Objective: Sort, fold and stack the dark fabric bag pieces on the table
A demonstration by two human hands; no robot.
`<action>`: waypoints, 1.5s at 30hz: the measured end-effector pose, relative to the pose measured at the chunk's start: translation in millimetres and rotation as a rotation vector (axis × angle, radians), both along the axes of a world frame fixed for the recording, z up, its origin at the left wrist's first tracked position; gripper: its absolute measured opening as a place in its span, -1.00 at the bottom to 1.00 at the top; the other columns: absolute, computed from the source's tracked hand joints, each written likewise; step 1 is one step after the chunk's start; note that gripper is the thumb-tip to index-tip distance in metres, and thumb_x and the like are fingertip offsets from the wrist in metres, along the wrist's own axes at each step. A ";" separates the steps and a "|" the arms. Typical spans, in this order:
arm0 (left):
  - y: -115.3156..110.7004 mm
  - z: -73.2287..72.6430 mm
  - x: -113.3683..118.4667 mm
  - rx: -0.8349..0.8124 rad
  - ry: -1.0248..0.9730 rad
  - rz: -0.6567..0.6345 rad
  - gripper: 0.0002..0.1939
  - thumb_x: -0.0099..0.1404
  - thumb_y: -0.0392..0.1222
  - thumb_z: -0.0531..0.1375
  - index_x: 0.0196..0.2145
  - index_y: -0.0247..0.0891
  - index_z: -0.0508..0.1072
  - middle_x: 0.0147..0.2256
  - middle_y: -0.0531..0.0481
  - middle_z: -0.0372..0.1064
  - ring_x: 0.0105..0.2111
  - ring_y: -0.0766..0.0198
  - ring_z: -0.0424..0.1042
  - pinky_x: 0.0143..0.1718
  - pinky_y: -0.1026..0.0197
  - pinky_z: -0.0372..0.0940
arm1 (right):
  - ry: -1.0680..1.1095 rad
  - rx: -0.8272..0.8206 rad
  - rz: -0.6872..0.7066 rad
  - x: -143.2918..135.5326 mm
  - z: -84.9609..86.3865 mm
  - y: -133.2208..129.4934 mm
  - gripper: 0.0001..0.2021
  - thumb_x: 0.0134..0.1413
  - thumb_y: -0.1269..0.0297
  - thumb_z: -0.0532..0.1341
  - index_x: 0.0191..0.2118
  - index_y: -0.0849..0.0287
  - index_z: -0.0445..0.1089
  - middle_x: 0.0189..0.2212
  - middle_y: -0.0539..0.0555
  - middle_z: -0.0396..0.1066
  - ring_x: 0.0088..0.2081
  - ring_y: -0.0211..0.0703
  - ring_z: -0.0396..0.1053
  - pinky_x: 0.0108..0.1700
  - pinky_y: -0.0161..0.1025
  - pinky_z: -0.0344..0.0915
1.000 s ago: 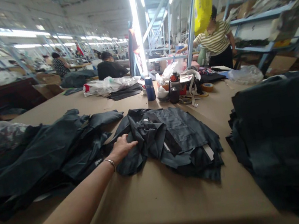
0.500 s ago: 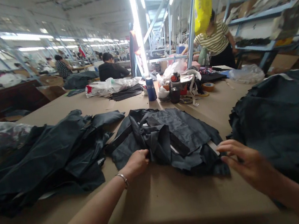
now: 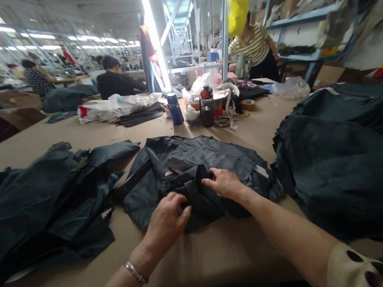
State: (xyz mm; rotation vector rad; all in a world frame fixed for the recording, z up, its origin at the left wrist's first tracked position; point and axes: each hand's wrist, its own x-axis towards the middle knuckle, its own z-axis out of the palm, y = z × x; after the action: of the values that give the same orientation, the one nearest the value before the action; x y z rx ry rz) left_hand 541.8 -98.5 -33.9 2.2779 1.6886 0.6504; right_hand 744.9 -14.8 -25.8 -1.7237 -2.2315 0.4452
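A crumpled dark garment piece [image 3: 229,149] with white label-like strips lies on the table in front of me. My left hand [image 3: 168,219], a metal band at its wrist, is at the near edge of the cloth, fingers curved and a gap between thumb and forefinger. Further right, my right hand [image 3: 225,184] reaches over the same cloth, thumb and fingers closed on a raised fold near the middle. The fold partly hides what lies under it.
Dark cloth pieces [image 3: 39,205] lie in a heap at left, and a stack of dark cloth [image 3: 341,151] at right. Further back on the table [image 3: 101,134] stand a blue bottle [image 3: 175,110], a dark cup [image 3: 207,116] and a tape roll [image 3: 248,105]. People work behind.
My right hand has moved left from the right end of the garment to its middle fold. My left hand has loosened from the near edge. The view has turned slightly right.
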 end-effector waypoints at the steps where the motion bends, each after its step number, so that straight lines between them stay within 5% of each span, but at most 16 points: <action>1: 7.6 3.9 1.8 0.096 -0.053 0.045 -0.72 0.22 -0.11 0.06 -0.15 -0.28 0.37 -0.11 -0.14 0.32 -0.08 0.14 0.30 -0.01 0.16 0.19 | 0.008 -0.003 0.007 -5.9 -0.6 0.4 -0.50 0.04 0.01 0.15 0.01 0.26 0.33 -0.19 0.26 0.45 -0.13 0.08 0.39 -0.10 -0.09 0.24; 3: 26.1 10.1 6.5 0.196 -0.068 0.088 -0.54 0.18 -0.11 0.11 0.03 -0.33 0.29 0.05 -0.20 0.21 0.08 0.07 0.17 0.13 0.09 0.07 | 0.041 0.003 0.040 -17.1 -2.4 -3.0 -0.61 0.02 0.16 0.16 -0.05 0.25 0.37 -0.21 0.23 0.46 -0.16 0.06 0.40 -0.12 -0.11 0.24; 6: 48.3 14.6 10.8 0.113 0.008 0.058 -0.30 0.06 -0.19 0.17 0.18 -0.32 0.15 0.12 -0.21 0.16 0.12 -0.01 0.11 0.13 0.00 0.04 | 0.124 0.006 0.162 -25.0 -4.6 -16.9 -0.75 0.06 0.34 0.10 -0.14 0.20 0.42 -0.25 0.10 0.48 -0.21 -0.13 0.41 -0.14 -0.26 0.25; 10: 38.7 15.3 0.7 -0.046 0.035 -0.177 -0.69 0.07 -0.27 0.15 -0.19 -0.19 0.48 -0.23 -0.07 0.41 -0.15 0.14 0.33 0.04 0.09 0.10 | 0.230 -0.022 0.391 -10.9 -1.7 -31.7 -0.82 0.08 0.36 0.15 -0.22 0.10 0.47 -0.21 -0.07 0.46 -0.16 -0.32 0.38 -0.08 -0.44 0.22; 13: 11.1 11.4 -16.9 -0.246 0.121 -0.345 -0.83 0.05 -0.13 0.21 -0.34 -0.14 0.50 -0.37 -0.01 0.39 -0.23 0.15 0.34 -0.05 0.08 0.11 | 0.217 0.012 0.327 4.6 1.1 -27.6 -0.73 0.21 0.38 0.00 -0.11 0.17 0.42 -0.16 0.01 0.43 -0.13 -0.34 0.36 -0.06 -0.44 0.22; 16: -7.8 5.8 -30.8 -0.370 0.206 -0.319 -0.76 0.02 -0.09 0.24 -0.30 -0.13 0.49 -0.33 -0.03 0.39 -0.23 0.11 0.33 -0.21 0.14 0.14 | 0.122 0.045 0.243 4.6 1.2 -20.6 -0.74 0.19 0.31 0.05 -0.09 0.23 0.40 -0.16 0.11 0.39 -0.12 -0.23 0.34 -0.02 -0.31 0.23; 19: -9.2 6.8 -31.9 -0.316 0.180 -0.262 -0.78 0.09 -0.09 0.21 -0.29 -0.18 0.49 -0.28 -0.06 0.42 -0.23 0.12 0.36 -0.19 0.14 0.14 | 0.000 0.057 0.247 -15.1 -0.8 -22.2 -0.64 0.00 0.13 0.24 -0.09 0.19 0.39 -0.11 0.18 0.32 -0.03 0.03 0.27 0.01 -0.08 0.21; 22: -2.7 16.9 -22.6 -0.241 0.009 -0.222 -0.82 0.16 -0.09 0.16 -0.37 -0.23 0.48 -0.39 -0.03 0.44 -0.34 0.20 0.38 -0.25 0.20 0.16 | -0.081 0.040 0.228 -39.0 -5.5 -26.8 -0.72 -0.05 0.25 0.25 -0.19 0.25 0.40 -0.10 0.28 0.31 -0.01 0.17 0.23 -0.02 0.03 0.20; 26: 5.5 28.2 -7.3 -0.300 -0.571 -0.100 -0.79 0.16 -0.09 0.17 -0.39 -0.30 0.47 -0.48 0.01 0.36 -0.45 0.31 0.32 -0.39 0.29 0.19 | -0.026 -0.037 0.175 -48.9 -10.6 -19.8 -0.82 0.05 0.50 0.05 -0.32 0.29 0.40 -0.27 0.28 0.39 -0.16 0.04 0.36 -0.09 -0.06 0.22; 31: 18.7 19.2 11.0 -0.519 -1.367 0.324 -0.73 0.06 -0.17 0.27 -0.30 -0.29 0.30 -0.38 0.01 0.31 -0.44 0.32 0.38 -0.41 0.24 0.33 | 0.309 -0.107 0.119 -25.9 -1.7 -7.8 -0.85 0.06 0.31 0.07 -0.43 0.22 0.32 -0.46 0.07 0.38 -0.34 -0.17 0.34 -0.23 -0.26 0.23; 34: 24.0 10.2 20.8 -0.546 -1.459 0.465 -0.68 0.11 -0.15 0.25 -0.24 -0.25 0.21 -0.33 0.03 0.26 -0.50 0.38 0.36 -0.44 0.22 0.36 | 0.529 -0.160 0.097 -10.1 6.8 -20.2 -0.76 0.10 0.12 0.01 -0.41 0.20 0.21 -0.52 -0.03 0.29 -0.46 -0.28 0.26 -0.38 -0.35 0.22; 37: 23.4 8.7 28.3 -0.570 -1.459 0.464 -0.62 0.13 -0.05 0.26 -0.19 -0.24 0.21 -0.30 0.01 0.26 -0.51 0.38 0.36 -0.50 0.24 0.35 | 0.736 -0.249 0.110 0.8 11.8 -42.7 -0.70 0.04 0.01 0.07 -0.43 0.17 0.12 -0.55 -0.08 0.20 -0.52 -0.33 0.16 -0.45 -0.37 0.18; 41: 17.4 16.8 37.7 -0.686 -1.470 0.224 -0.64 0.14 0.02 0.24 -0.24 -0.27 0.30 -0.36 0.00 0.32 -0.52 0.34 0.38 -0.54 0.27 0.33 | 0.795 -0.290 0.178 7.9 13.6 -66.4 -0.80 -0.11 0.26 0.21 -0.52 0.19 0.14 -0.59 -0.11 0.10 -0.53 -0.37 0.05 -0.48 -0.41 0.03; 45: 12.8 22.2 44.8 -0.721 -1.458 0.180 -0.62 0.14 -0.05 0.26 -0.13 -0.22 0.30 -0.31 0.00 0.37 -0.47 0.34 0.40 -0.50 0.27 0.35 | 1.032 -0.508 0.161 11.7 16.1 -79.4 -0.86 -0.18 0.40 0.18 -0.44 0.19 0.17 -0.54 -0.11 0.18 -0.50 -0.37 0.13 -0.46 -0.41 0.08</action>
State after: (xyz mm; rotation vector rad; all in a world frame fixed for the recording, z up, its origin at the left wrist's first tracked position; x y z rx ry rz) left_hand 586.7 -85.7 -11.7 0.6799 1.0128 1.0778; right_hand 756.5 -94.2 -9.8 -1.0396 -1.5230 1.6042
